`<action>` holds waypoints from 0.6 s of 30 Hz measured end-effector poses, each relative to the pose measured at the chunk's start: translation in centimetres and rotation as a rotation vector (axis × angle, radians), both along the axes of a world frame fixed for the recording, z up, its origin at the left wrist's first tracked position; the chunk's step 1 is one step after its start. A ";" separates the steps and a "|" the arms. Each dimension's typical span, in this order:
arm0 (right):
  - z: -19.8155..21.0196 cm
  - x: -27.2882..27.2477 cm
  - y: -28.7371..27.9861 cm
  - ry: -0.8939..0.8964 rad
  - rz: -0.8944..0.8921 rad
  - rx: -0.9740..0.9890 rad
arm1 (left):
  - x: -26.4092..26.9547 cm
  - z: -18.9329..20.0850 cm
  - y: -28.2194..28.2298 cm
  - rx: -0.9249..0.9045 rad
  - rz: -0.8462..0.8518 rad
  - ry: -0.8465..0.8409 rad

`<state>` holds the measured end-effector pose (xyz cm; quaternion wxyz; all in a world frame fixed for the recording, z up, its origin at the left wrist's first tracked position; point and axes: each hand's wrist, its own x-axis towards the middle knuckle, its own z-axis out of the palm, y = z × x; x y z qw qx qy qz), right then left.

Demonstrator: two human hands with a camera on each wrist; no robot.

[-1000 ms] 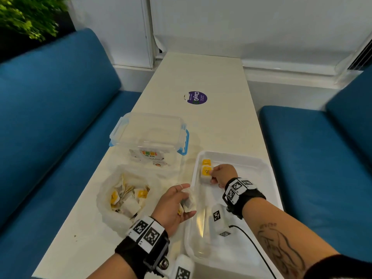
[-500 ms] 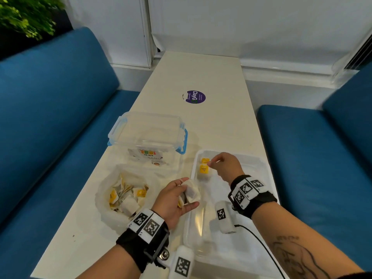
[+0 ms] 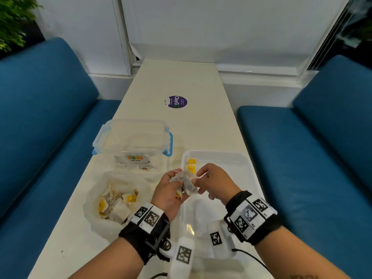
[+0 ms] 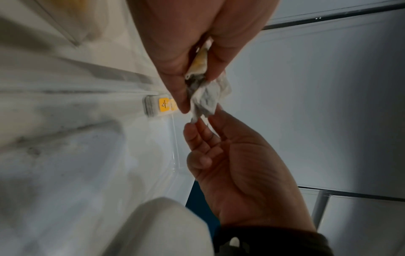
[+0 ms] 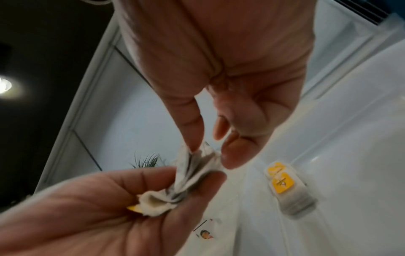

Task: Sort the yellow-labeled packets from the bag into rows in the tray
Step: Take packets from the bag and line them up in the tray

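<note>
Only two yellow-labeled packets lie in the far left corner of the white tray, one behind the other as the start of a row, while the plastic bag on the table beside it holds a heap more, so I judge the sorting barely begun. Above the tray's left edge, the left hand curls its fingers around a small bunch of packets. The right hand pinches the bunch's free end between thumb and fingertips, other fingers loosely bent.
</note>
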<state>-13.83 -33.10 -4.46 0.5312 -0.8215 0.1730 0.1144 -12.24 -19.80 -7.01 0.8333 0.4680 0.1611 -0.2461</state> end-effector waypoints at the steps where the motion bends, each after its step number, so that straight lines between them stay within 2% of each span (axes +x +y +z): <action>1: 0.0 -0.2 0.1 0.014 -0.015 0.036 | 0.0 0.0 0.0 0.004 0.003 0.002; 14: -0.1 -1.7 0.9 0.099 0.016 0.063 | -0.5 -0.8 0.2 0.012 0.074 0.068; 18: 0.1 -2.0 1.0 0.073 0.025 0.115 | -0.7 -0.9 0.3 0.079 0.084 0.063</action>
